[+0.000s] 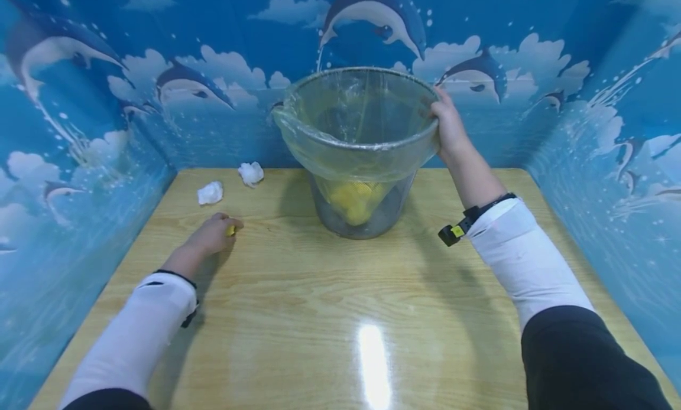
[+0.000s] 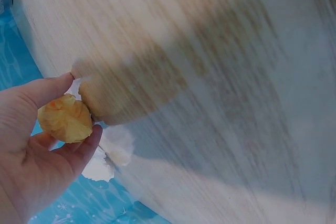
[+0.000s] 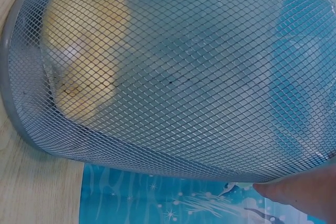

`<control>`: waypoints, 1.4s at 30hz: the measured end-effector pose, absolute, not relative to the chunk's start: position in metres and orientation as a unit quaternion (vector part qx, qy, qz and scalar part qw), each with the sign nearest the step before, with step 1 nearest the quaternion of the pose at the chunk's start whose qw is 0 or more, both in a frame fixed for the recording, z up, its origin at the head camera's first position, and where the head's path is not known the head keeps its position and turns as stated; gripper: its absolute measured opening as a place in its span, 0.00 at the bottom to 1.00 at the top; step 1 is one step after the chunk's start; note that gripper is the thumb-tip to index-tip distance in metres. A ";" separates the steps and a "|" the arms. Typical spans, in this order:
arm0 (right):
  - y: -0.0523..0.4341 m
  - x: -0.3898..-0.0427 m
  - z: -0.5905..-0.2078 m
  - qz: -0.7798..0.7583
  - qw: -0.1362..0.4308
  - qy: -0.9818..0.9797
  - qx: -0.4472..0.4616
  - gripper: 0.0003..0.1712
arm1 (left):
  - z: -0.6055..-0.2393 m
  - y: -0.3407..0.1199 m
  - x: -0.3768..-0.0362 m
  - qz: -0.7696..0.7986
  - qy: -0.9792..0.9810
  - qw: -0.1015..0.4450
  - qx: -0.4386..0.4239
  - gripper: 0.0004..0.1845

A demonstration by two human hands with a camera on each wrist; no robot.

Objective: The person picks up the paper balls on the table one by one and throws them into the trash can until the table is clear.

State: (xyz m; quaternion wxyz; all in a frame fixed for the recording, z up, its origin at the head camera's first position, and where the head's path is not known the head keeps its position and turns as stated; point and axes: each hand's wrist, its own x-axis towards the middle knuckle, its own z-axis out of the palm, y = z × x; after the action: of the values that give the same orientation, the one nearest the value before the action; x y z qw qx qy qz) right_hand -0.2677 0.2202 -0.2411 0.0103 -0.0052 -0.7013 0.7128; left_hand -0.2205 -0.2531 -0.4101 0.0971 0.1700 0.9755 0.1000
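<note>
A crumpled yellow paper ball (image 2: 65,119) is pinched between the thumb and fingers of my left hand (image 1: 213,233), low over the left part of the table. Only a bit of the ball shows in the head view. My right hand (image 1: 449,123) grips the right side of the rim of a grey mesh wastebasket (image 1: 391,212), which stands upright at the back. A clear yellowish bin liner (image 1: 362,162) is folded over its rim. Inside, crumpled yellow paper (image 3: 86,51) lies at the bottom, seen through the mesh in the right wrist view.
Two crumpled white paper balls, a nearer one (image 1: 210,193) and a farther one (image 1: 251,173), lie beyond my left hand. The wooden table (image 1: 298,315) meets a blue dolphin-print backdrop (image 1: 223,120) at the back and both sides.
</note>
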 end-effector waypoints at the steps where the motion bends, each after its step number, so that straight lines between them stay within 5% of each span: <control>1: 0.220 -0.268 -0.241 0.712 0.010 -0.702 -0.005 0.40 | -0.411 -0.253 -0.220 0.100 0.976 0.096 0.170 0.20; 25: 0.219 -0.268 -0.241 0.708 0.013 -0.706 -0.011 0.41 | -0.398 -0.259 -0.226 0.117 0.976 0.084 0.162 0.18; 42: 0.220 -0.268 -0.242 0.709 0.012 -0.706 -0.004 0.40 | -0.346 -0.257 -0.241 0.121 0.979 0.058 0.152 0.21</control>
State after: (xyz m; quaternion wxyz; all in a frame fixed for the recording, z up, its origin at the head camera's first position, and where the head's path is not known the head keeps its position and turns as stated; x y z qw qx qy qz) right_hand -0.2679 0.2202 -0.2420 0.0116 -0.0045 -0.7056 0.7085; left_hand -0.2411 -0.2570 -0.3462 0.0581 0.1525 0.9792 0.1207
